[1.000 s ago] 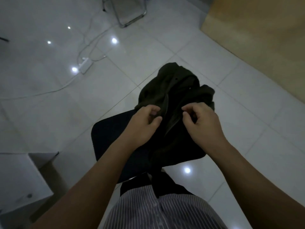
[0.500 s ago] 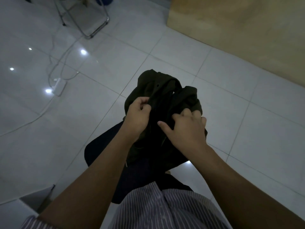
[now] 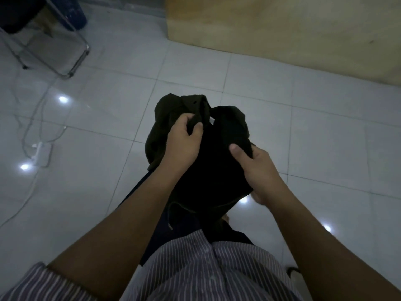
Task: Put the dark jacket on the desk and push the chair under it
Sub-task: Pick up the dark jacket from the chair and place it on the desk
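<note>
Hands gripped cloth: my left hand (image 3: 184,142) pinched the dark jacket (image 3: 219,148) near its collar, my right hand (image 3: 258,170) clutched its side, bundle held above the white tiled floor (image 3: 325,148).

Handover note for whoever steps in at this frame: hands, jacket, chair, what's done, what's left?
Left hand: pinching the jacket near its collar.
Right hand: gripping the jacket's right side.
Jacket: bunched, held in front of the body above the tiled floor; not on any desk.
Chair: dark seat partly visible below the jacket, mostly hidden.
Desk: none clearly in view; the wooden panel ahead cannot be identified.
Done: jacket picked up.
Left: lay it on the desk, push the chair under.
</note>
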